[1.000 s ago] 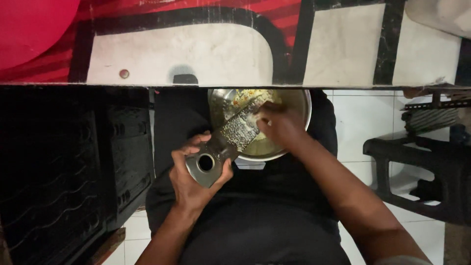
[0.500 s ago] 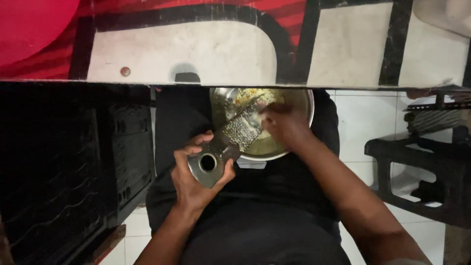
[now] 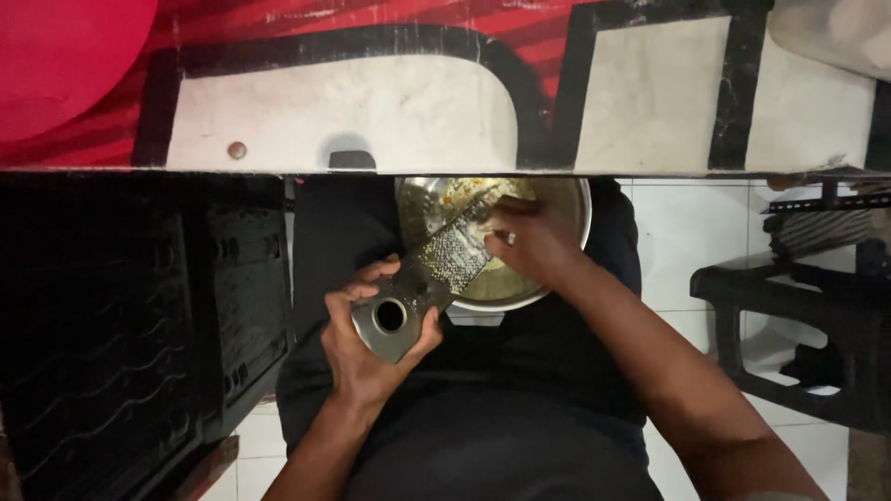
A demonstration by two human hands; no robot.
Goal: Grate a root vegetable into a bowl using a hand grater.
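Head camera, looking straight down into my lap, where I sit in dark clothing. My left hand [image 3: 371,348] is wrapped around the round handle end of a flat metal grater [image 3: 422,283] — fingers curled closed on it, thumb across the near side. The handle has a round hole in its middle. The grater slopes up and away from that hand, and its far end reaches over a shiny metal bowl [image 3: 566,209] that rests on my lap, partly tucked under the table edge.

My right hand [image 3: 529,246] sits over the bowl, pressed against the upper part of the grater's rough face. Its fingers are bunched together, but whatever they pinch is hidden, so I cannot tell what it is. A ring shows on one finger. Pale yellowish shreds lie in the bowl beneath the grater.

Above my hands runs a table [image 3: 371,102] painted red, black and cream. A dark crate-like rack [image 3: 139,315] stands at my left, and a black plastic stool [image 3: 789,315] stands on the white tiled floor [image 3: 677,232] at my right.
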